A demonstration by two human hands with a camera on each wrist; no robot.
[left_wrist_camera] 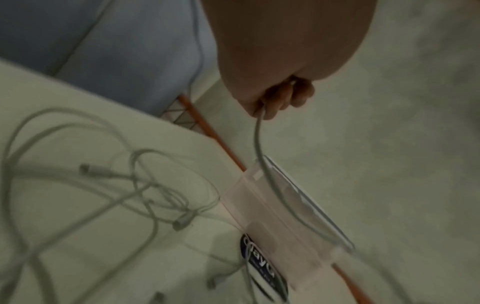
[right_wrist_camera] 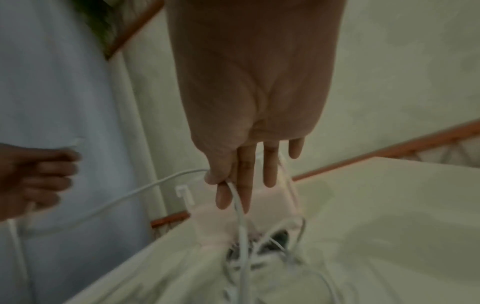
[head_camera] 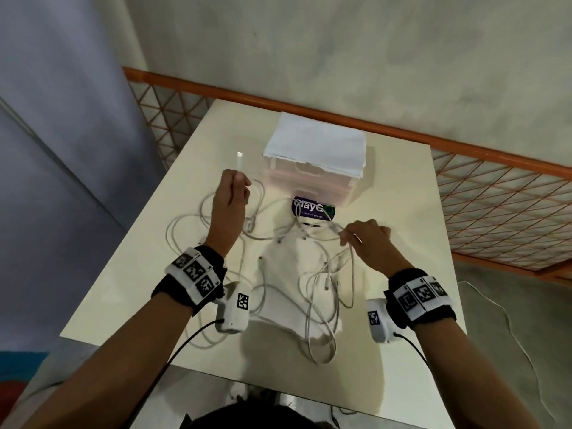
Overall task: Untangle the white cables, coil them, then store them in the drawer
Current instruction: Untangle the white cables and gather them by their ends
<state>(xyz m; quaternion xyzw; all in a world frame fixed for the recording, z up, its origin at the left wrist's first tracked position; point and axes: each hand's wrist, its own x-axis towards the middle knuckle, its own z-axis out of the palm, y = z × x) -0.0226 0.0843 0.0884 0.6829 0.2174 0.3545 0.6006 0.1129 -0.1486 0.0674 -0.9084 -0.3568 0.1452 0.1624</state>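
Thin, round white cables (head_camera: pixel 312 292) lie in a loose tangle of loops across the smooth cream tabletop (head_camera: pixel 399 212). The left hand (head_camera: pixel 230 201) holds one cable end upright, its grip curled round the cord. The right hand (head_camera: pixel 366 239) pinches another strand between thumb and forefinger. Behind the tangle stands a translucent pinkish drawer unit (head_camera: pixel 312 178), topped by folded white cloth (head_camera: pixel 315 140), with a purple round sticker (head_camera: pixel 312 209) at its base.

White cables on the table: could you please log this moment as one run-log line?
stage: untangling | left hand: grips raised cable end | right hand: pinches white cable strand | translucent pink plastic drawer unit: closed | coiled: none
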